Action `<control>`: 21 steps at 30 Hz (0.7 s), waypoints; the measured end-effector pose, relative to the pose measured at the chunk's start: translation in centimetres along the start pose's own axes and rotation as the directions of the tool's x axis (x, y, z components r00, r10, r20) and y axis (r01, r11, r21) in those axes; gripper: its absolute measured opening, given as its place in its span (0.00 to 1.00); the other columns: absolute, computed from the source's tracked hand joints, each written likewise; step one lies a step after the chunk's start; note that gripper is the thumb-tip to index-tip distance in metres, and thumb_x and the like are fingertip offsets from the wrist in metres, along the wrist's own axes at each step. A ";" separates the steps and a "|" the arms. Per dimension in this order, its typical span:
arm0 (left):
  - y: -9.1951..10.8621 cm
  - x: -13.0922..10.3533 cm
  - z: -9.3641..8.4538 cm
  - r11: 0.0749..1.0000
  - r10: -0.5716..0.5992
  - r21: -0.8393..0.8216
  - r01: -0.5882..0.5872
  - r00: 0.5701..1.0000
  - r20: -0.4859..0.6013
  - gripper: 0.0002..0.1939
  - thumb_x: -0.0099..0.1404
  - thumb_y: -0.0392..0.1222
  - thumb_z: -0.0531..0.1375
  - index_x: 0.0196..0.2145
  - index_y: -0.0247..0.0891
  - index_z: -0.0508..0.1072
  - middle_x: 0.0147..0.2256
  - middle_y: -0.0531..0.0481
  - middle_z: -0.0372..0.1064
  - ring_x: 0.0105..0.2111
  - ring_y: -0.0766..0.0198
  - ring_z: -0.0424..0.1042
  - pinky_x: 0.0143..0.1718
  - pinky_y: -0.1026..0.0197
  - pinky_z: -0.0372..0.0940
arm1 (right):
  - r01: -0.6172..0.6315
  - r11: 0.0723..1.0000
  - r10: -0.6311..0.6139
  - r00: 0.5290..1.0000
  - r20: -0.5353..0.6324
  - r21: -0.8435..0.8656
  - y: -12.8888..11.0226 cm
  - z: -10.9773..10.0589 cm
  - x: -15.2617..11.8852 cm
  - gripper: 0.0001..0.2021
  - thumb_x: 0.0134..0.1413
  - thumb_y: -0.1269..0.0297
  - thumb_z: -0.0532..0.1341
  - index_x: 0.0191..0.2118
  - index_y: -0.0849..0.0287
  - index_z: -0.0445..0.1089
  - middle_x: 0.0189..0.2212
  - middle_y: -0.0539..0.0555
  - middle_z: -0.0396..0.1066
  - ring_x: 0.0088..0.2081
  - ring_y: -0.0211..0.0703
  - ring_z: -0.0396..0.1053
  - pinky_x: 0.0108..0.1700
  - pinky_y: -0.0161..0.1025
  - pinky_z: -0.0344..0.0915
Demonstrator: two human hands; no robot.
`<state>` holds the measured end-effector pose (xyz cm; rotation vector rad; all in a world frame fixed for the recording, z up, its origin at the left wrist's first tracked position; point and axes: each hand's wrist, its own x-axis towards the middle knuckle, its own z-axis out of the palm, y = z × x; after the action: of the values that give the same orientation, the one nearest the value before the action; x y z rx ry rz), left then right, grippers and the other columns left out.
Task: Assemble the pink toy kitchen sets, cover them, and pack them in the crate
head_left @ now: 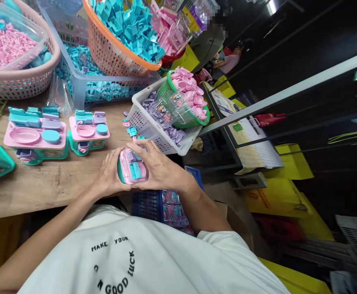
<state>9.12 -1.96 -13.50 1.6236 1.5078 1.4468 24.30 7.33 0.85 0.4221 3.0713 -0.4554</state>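
Note:
Between my two hands, at the table's front edge, is a small toy kitchen set [134, 171] in pink, turquoise and lilac, with what looks like a clear plastic cover over it. My left hand [108, 173] grips its left side, over a green base. On the other side my right hand [158, 165] wraps round it, fingers over the far edge and thumb near the bottom. Left of my hands stand a toy kitchen [85, 130] and another toy kitchen [37, 136], both with pink tops, an oval basin and a blue round piece. Small loose parts [131, 130] lie just beyond my hands.
A white basket [138, 116] holds lilac parts and a green basket [207, 118] of pink pieces. Behind are an orange basket [105, 51] of turquoise parts, a blue crate [79, 87] and a pink basket [19, 83]. Below right, a blue crate [146, 204] holds packed sets.

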 end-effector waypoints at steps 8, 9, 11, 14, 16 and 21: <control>0.0 -0.1 0.2 0.999 -0.035 -0.020 0.034 0.999 -0.018 0.60 0.41 0.53 0.73 0.67 0.41 0.51 0.61 0.36 0.60 0.60 0.39 0.62 0.61 0.39 0.59 | -0.014 0.999 0.014 1.000 -0.003 0.035 -0.1 -0.2 -0.2 0.55 0.46 0.53 0.73 0.73 0.50 0.40 0.58 0.63 0.53 0.63 0.63 0.55 0.66 0.63 0.57; 0.1 -0.1 0.2 0.999 -0.038 -0.018 0.037 0.999 -0.017 0.60 0.42 0.53 0.73 0.67 0.41 0.51 0.61 0.36 0.60 0.60 0.40 0.62 0.61 0.39 0.59 | -0.021 0.999 0.021 1.000 0.004 0.031 -0.1 -0.3 -0.2 0.55 0.46 0.53 0.73 0.73 0.50 0.39 0.58 0.63 0.53 0.63 0.63 0.54 0.66 0.64 0.57; 0.2 -0.1 0.2 0.999 -0.038 -0.015 0.037 0.999 -0.017 0.59 0.42 0.53 0.73 0.67 0.42 0.51 0.61 0.37 0.60 0.60 0.40 0.62 0.60 0.39 0.60 | -0.025 0.999 0.025 1.000 0.017 0.024 -0.2 -0.4 -0.1 0.56 0.47 0.53 0.73 0.74 0.49 0.38 0.58 0.63 0.52 0.63 0.64 0.54 0.65 0.65 0.56; 0.3 -0.2 0.1 1.000 -0.015 -0.010 0.015 1.000 -0.021 0.58 0.44 0.53 0.72 0.67 0.43 0.51 0.60 0.37 0.61 0.59 0.41 0.63 0.60 0.40 0.60 | -0.005 1.000 0.004 0.999 0.039 0.018 -0.2 -0.7 0.1 0.55 0.48 0.53 0.72 0.74 0.49 0.38 0.59 0.63 0.52 0.63 0.63 0.54 0.66 0.63 0.56; 0.4 -0.2 0.0 1.000 0.008 -0.002 -0.008 1.000 -0.028 0.57 0.45 0.53 0.72 0.67 0.43 0.50 0.60 0.38 0.61 0.59 0.42 0.64 0.59 0.41 0.61 | 0.010 1.000 -0.010 0.998 0.058 0.009 -0.2 -1.0 0.3 0.54 0.48 0.53 0.72 0.73 0.51 0.40 0.58 0.63 0.52 0.63 0.62 0.55 0.66 0.62 0.57; 0.3 -0.2 -0.2 0.999 0.037 0.004 -0.037 0.999 -0.031 0.55 0.47 0.52 0.72 0.67 0.42 0.51 0.61 0.37 0.61 0.59 0.41 0.63 0.60 0.40 0.61 | -0.015 1.000 0.014 0.990 0.141 0.009 -0.3 -1.6 1.2 0.52 0.47 0.51 0.72 0.72 0.57 0.45 0.58 0.64 0.53 0.62 0.62 0.55 0.65 0.60 0.58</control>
<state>9.10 -2.30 -13.25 1.6459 1.5054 1.4972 23.14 7.84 2.37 0.3941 2.9294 -0.4783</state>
